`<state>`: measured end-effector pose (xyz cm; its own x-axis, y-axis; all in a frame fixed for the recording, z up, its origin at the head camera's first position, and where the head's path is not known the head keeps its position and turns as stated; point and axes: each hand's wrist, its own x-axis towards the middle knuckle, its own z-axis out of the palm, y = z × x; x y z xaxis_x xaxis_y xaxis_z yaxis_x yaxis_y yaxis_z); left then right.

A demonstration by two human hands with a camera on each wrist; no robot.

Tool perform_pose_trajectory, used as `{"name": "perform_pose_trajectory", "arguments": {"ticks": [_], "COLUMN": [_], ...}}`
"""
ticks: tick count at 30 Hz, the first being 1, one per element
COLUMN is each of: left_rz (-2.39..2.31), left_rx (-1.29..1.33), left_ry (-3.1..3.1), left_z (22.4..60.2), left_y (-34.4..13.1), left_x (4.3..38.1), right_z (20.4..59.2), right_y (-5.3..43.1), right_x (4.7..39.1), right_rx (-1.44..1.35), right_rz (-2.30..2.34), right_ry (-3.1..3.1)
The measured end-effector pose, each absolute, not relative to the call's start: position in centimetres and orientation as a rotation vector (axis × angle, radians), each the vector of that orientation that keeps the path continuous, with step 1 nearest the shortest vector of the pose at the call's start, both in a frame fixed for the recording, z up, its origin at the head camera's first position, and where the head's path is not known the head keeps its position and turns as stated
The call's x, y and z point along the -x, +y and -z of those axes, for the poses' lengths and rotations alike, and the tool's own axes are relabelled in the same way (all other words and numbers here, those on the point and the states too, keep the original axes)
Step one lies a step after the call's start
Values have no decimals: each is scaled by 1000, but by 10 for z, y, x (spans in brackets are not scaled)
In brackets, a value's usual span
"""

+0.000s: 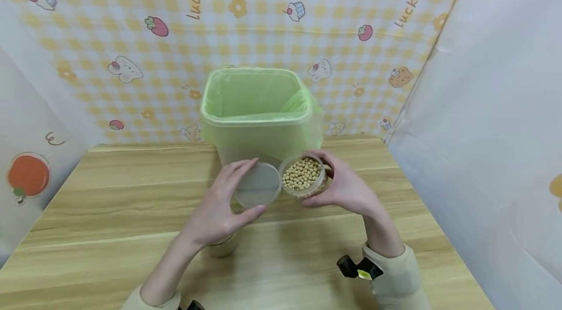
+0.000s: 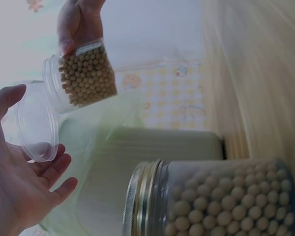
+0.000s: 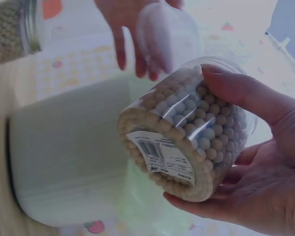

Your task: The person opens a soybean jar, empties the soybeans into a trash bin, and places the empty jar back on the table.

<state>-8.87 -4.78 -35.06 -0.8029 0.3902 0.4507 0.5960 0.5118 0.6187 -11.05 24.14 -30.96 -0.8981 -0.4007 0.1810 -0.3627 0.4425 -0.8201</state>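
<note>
The clear plastic jar point(image 3: 182, 130) is up off the table in front of the bin point(image 1: 259, 141), toward the bin's right half. Its mouth is uncovered, and pale soybean-like balls point(image 1: 302, 174) fill much of it. You have the body tipped so that the mouth leans toward the bin's left side. The clear round lid point(image 1: 259, 184) is in front of the bin's left half; whether its rim touches the jar's is unclear.

The step in hand looks like handling jar and lid as a pair, though these views don't settle whether the lid is coming off or going on. Either way, your next move likely calls for a steady right wrist, since more tilt could spill the balls.

Your right hand point(image 1: 340, 183) comes in from the bin's right, fingers wrapped around the jar's body, thumb on the side away from the bin. Your left hand point(image 1: 221, 207) reaches in from the bin's left, gripping the lid by its edge, fingers on the bin side and thumb opposite.

A second jar point(image 2: 226, 196), capped and full of similar balls, stands on the table point(image 1: 96, 217) nearer you than the bin, below your left wrist.
</note>
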Motion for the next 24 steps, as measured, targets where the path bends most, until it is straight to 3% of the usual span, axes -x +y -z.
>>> {"name": "perform_pose_trajectory", "arguments": {"ticks": [24], "left_rz": [1102], "left_rx": [816], "left_ry": [-2653], "left_z": [385], "left_y": [-6], "left_x": [82], "right_z": [295], "right_y": [284], "right_x": [110], "right_rx": [567], "right_rz": [1578], "right_ry": [2705]}}
